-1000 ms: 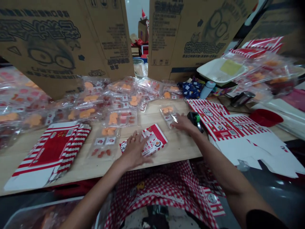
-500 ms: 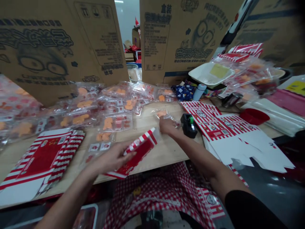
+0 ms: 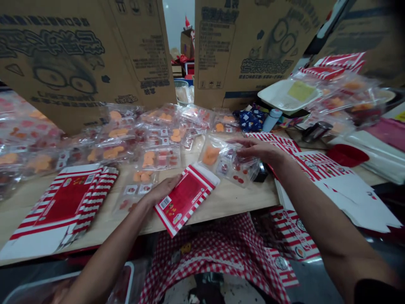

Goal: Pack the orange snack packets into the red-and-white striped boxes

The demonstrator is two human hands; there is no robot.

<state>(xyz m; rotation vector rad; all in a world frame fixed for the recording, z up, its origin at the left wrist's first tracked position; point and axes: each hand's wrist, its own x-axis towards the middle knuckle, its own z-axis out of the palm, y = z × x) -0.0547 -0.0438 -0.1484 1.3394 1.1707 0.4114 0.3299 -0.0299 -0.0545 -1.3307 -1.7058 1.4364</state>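
Note:
My left hand (image 3: 160, 190) grips the edge of a flat red-and-white striped carton (image 3: 185, 198), its red face up, above the front of the wooden table (image 3: 240, 198). My right hand (image 3: 261, 150) pinches the top of a clear plastic bag (image 3: 226, 162) of orange and red snacks, raised over the table. Under that bag, a black tape dispenser (image 3: 261, 173) is mostly hidden. A loose snack bag (image 3: 139, 190) lies just beyond my left hand.
Several rows of snack bags (image 3: 158, 143) cover the table's far side. Flat striped cartons lie at left (image 3: 63, 202) and right (image 3: 319, 166). Upright cardboard sheets (image 3: 53, 71) stand behind. A red-checkered apron (image 3: 202, 257) hangs below the table's front edge.
My right hand has lifted the clear snack bag off the table. The carton in my left hand has turned, now showing its red face, and the tape dispenser is mostly covered.

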